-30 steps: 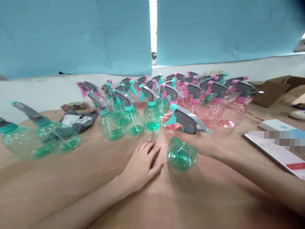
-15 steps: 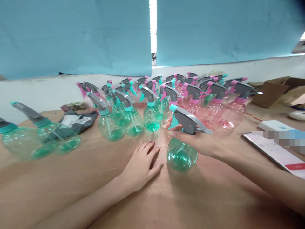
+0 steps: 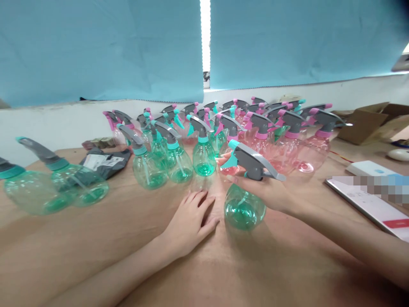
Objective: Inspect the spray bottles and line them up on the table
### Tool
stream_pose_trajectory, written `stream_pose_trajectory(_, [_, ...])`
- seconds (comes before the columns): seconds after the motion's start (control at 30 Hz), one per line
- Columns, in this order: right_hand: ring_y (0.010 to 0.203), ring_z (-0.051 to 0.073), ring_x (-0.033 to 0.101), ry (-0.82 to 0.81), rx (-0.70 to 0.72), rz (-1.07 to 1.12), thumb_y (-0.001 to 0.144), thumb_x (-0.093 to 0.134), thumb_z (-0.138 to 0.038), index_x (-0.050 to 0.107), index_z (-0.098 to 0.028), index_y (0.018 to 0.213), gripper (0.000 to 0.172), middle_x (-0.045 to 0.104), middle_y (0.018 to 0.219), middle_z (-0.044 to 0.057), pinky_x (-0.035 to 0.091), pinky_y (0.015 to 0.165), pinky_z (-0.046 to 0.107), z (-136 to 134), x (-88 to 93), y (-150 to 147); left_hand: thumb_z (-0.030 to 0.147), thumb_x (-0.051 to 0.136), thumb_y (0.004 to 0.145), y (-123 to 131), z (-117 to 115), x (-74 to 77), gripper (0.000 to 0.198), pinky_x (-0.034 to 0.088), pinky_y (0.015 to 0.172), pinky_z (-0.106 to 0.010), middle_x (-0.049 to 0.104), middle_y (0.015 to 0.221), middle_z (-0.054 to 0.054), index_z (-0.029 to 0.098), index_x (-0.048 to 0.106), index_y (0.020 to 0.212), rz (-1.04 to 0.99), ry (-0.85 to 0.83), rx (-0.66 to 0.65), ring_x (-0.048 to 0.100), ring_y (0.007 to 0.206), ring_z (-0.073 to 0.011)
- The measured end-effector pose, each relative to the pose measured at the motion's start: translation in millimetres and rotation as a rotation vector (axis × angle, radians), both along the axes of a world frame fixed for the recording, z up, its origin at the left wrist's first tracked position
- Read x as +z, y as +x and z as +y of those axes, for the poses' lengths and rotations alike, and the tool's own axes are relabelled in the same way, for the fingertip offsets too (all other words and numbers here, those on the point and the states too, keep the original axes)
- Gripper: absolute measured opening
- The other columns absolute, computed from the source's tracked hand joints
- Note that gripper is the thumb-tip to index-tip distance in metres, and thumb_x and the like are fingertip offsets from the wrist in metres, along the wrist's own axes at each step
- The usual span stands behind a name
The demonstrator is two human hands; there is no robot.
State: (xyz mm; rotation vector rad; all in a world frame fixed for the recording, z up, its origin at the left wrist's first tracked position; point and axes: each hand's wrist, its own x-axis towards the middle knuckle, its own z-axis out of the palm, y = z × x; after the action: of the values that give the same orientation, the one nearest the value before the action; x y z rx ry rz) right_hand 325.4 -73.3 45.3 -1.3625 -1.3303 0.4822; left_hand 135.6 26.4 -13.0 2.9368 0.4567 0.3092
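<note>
My right hand [image 3: 268, 189] is around the neck of a green transparent spray bottle [image 3: 244, 209] with a grey head and turquoise nozzle. Its fingertips reach out past the turquoise trigger. The bottle leans slightly; I cannot tell whether its base touches the table. Flat on the wooden table [image 3: 179, 281], just left of that bottle, lies my left hand [image 3: 190, 224] with fingers apart and nothing in it. Beyond both hands stands a green spray bottle [image 3: 204, 157], with a pink spray bottle [image 3: 289, 149] farther right.
Several more green and pink spray bottles crowd the back. Two green bottles [image 3: 78, 183] stand at the left, near a dark plastic packet [image 3: 107, 164]. On the right are a phone [image 3: 361, 200], a white box [image 3: 367, 168], a cardboard box [image 3: 364, 121] and a white mouse [image 3: 398, 154].
The fingers of my right hand have straightened away from the trigger, which they were curled at before. The bottle and my left hand have stayed nearly in place.
</note>
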Motion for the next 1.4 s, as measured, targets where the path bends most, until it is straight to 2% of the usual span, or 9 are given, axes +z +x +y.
stream_pose_trajectory(0.13, [0.058, 0.015, 0.051, -0.039, -0.075, -0.061, 0.078, 0.058, -0.024, 0.063, -0.027, 0.092, 0.015, 0.054, 0.062, -0.004, 0.042, 0.054, 0.029, -1.8, -0.7, -1.2, 0.040, 0.051, 0.095, -0.7, -0.1, -0.3, 0.045, 0.034, 0.105, -0.050, 0.049, 0.136, -0.017, 0.014, 0.051, 0.131, -0.001, 0.001, 0.000, 0.043, 0.126, -0.0316])
stream_pose_trajectory(0.33, [0.062, 0.015, 0.052, -0.033, -0.055, -0.064, 0.078, 0.058, -0.025, 0.062, -0.026, 0.094, 0.016, 0.057, 0.067, -0.003, 0.044, 0.058, 0.029, -1.3, 3.0, -2.3, 0.041, 0.049, 0.095, -1.4, -0.2, -0.8, 0.044, 0.033, 0.105, -0.051, 0.048, 0.138, -0.016, 0.016, 0.051, 0.131, -0.018, -0.008, 0.003, 0.042, 0.127, -0.0312])
stream_pose_trajectory(0.57, [0.062, 0.015, 0.053, 0.017, 0.001, -0.012, 0.078, 0.060, -0.021, 0.062, -0.026, 0.107, 0.030, 0.059, 0.070, -0.003, 0.046, 0.062, 0.032, 0.4, 0.6, -0.3, 0.041, 0.050, 0.095, -1.6, -0.3, -1.3, 0.043, 0.034, 0.105, -0.050, 0.049, 0.137, -0.015, 0.017, 0.050, 0.131, -0.024, -0.013, 0.003, 0.043, 0.127, -0.0308])
stream_pose_trajectory(0.8, [0.063, 0.015, 0.054, 0.008, -0.007, -0.023, 0.078, 0.060, -0.020, 0.063, -0.025, 0.103, 0.026, 0.062, 0.074, -0.002, 0.045, 0.062, 0.031, 0.1, 0.9, -0.5, 0.041, 0.050, 0.095, -1.0, -1.0, 0.1, 0.044, 0.032, 0.106, -0.050, 0.049, 0.137, -0.016, 0.015, 0.052, 0.130, -0.012, -0.002, 0.004, 0.043, 0.127, -0.0313])
stream_pose_trajectory(1.07, [0.057, 0.015, 0.054, 0.034, 0.011, -0.043, 0.080, 0.061, -0.021, 0.062, -0.029, 0.114, 0.036, 0.061, 0.068, -0.004, 0.048, 0.058, 0.032, 0.5, -1.6, 0.8, 0.040, 0.052, 0.095, -0.4, -1.4, 0.7, 0.044, 0.034, 0.105, -0.050, 0.050, 0.136, -0.017, 0.014, 0.052, 0.130, -0.012, -0.003, 0.000, 0.043, 0.126, -0.0314])
stream_pose_trajectory(1.4, [0.065, 0.020, 0.061, 0.033, 0.005, -0.064, 0.079, 0.062, -0.024, 0.061, -0.032, 0.120, 0.041, 0.067, 0.074, -0.002, 0.052, 0.063, 0.037, 1.2, -3.7, 1.8, 0.041, 0.050, 0.095, 0.0, -1.0, 1.2, 0.043, 0.034, 0.105, -0.051, 0.050, 0.137, -0.016, 0.016, 0.052, 0.130, -0.013, -0.018, 0.010, 0.043, 0.126, -0.0315])
